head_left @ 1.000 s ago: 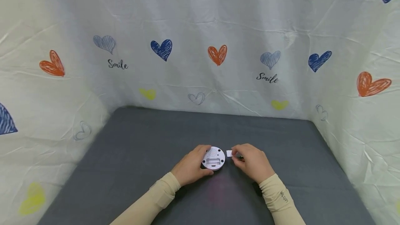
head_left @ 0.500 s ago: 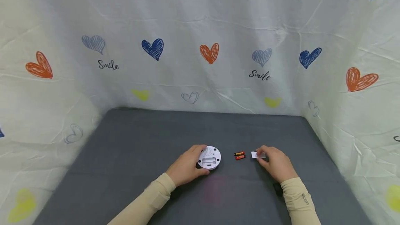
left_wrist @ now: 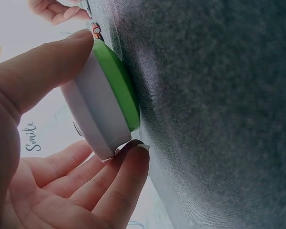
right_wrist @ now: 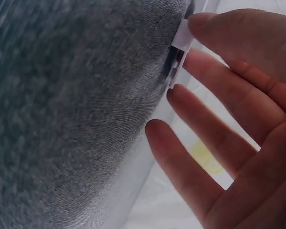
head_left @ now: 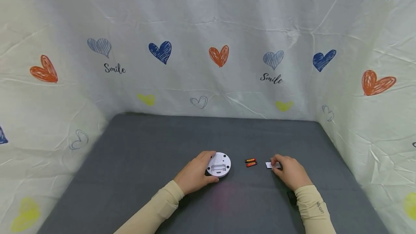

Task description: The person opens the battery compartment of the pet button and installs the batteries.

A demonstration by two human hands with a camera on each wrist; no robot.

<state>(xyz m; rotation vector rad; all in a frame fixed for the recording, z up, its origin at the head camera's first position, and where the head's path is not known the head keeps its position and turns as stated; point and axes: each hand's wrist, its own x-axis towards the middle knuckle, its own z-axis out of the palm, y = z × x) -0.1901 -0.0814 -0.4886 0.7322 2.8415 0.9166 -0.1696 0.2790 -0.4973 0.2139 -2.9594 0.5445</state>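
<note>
My left hand (head_left: 195, 174) grips a round white device (head_left: 222, 160) on the grey surface, thumb on its near edge and fingers at the far side. Its perforated face with an open battery compartment is uppermost. A green lower part (left_wrist: 118, 83) shows in the left wrist view. To the right, my right hand (head_left: 292, 173) pinches a small flat white piece (head_left: 268, 165) like a battery cover, at or just above the cloth; contact is unclear. Thumb and forefinger hold it, while the other fingers are spread, as the right wrist view shows. Two orange-and-black batteries (head_left: 251, 162) lie between the hands.
A dark grey cloth (head_left: 162, 133) covers the table. White curtains (head_left: 195, 21) printed with hearts and "Smile" hang at the back and both sides. A dark object (head_left: 291, 198) shows by the right wrist.
My right hand carried the white piece rightward, away from the device, uncovering the batteries, then lowered it slightly. The left hand keeps its grip. The head view shifted a little.
</note>
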